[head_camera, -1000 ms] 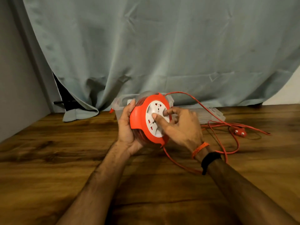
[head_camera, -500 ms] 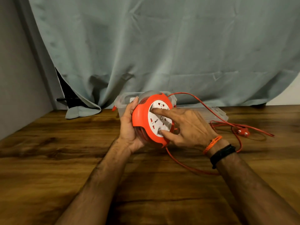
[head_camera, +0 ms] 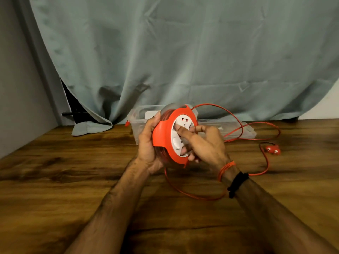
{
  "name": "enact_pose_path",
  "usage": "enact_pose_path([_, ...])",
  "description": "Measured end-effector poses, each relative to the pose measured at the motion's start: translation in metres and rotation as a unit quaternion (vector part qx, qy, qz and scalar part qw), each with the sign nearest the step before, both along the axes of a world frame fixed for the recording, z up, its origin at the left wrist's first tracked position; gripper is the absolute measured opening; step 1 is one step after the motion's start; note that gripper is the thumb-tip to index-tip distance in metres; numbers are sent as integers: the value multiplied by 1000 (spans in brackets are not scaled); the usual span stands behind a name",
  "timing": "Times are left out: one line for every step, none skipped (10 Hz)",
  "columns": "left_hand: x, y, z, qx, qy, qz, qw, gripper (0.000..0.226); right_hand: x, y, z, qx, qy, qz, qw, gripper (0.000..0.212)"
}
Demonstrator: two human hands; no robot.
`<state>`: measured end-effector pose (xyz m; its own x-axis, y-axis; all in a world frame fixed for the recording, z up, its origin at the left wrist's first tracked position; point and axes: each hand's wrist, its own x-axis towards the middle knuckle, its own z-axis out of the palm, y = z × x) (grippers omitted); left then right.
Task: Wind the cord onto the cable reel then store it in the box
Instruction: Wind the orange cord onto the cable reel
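An orange cable reel [head_camera: 163, 136] with a white socket face is held upright above the wooden table. My left hand [head_camera: 146, 149] grips its back and left rim. My right hand [head_camera: 205, 143] rests on the white face, fingers pressed into its centre. Part of the orange cord is wound inside the reel. The loose cord [head_camera: 264, 160] loops over the table to the right and under my right wrist, ending at an orange plug [head_camera: 273, 150] lying flat. A clear plastic box [head_camera: 136, 118] stands open behind the reel, partly hidden by it.
The box's clear lid [head_camera: 238, 130] lies flat to the right of the box. A grey-green curtain [head_camera: 183, 57] hangs along the back of the table, its hem on the wood at left. A grey wall borders the left side.
My right hand's fingers have turned round on the reel's white face. The loose cord has shifted, and its loop near my right wrist lies differently on the table.
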<state>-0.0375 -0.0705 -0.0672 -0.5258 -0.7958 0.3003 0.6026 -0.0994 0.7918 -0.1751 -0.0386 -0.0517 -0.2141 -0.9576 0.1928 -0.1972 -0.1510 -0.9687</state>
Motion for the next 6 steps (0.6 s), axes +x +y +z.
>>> enact_pose_path([0,-1,-1,33,25,18,999,64,-3,3,4,-55,112,-11,992,47])
enact_pose_path([3,-6,-3,30,58,19,998,63,-16,7,6,-192,324,-111,920,47])
enact_pose_path([4,-7,-3,39,50,13,998,66,-26,15,11,-291,448,-91,841,47])
enact_pose_path([5,-8,-3,62,45,9,997,66,-33,18,16,-314,514,-49,797,57])
enact_pose_path([5,-7,-1,59,43,7,997,69,-35,16,15,-281,543,-5,791,63])
enact_pose_path([6,-9,-2,86,39,-2,996,74,-34,12,13,-216,544,36,810,65])
